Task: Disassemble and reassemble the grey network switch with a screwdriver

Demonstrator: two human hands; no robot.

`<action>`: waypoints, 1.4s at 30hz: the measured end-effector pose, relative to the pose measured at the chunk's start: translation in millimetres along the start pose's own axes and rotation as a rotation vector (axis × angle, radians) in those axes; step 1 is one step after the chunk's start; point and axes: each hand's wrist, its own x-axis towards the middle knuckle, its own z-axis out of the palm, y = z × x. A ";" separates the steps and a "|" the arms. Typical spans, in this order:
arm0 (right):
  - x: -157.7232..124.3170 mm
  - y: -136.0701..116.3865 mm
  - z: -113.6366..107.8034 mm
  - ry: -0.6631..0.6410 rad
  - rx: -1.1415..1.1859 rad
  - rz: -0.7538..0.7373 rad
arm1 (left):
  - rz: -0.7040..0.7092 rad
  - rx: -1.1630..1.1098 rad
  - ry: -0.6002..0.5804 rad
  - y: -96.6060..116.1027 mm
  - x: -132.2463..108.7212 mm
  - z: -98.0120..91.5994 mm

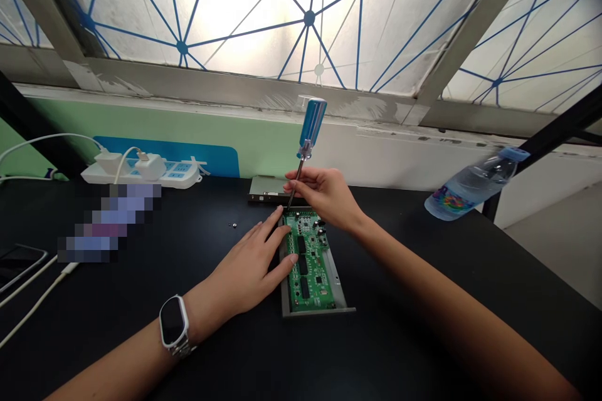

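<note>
A green circuit board (pixel 313 269) lies in a grey metal tray (pixel 339 285) on the black table. My left hand (pixel 256 257) rests with fingers spread over the left side of the board and tray rim. In my right hand (pixel 324 194) is a screwdriver (pixel 312 125) with a clear blue handle, pinched by its metal shaft. It stands nearly upright, leaning slightly right, and its tip is down at the board's far left corner; whether it sits in a screw I cannot tell. Two small screws (pixel 234 225) lie left of the board. A metal cover (pixel 267 188) sits behind it.
At the back left is a white power strip (pixel 185 174) with plugs and cables. A phone (pixel 21 266) lies at the left edge, near a blurred-out patch. A water bottle (pixel 475 185) leans at the right rear. The wall and window close off the back.
</note>
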 end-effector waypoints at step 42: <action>-2.6 1.5 -1.4 -0.112 -0.023 0.006 | 0.043 0.002 0.032 -3.8 -0.9 1.7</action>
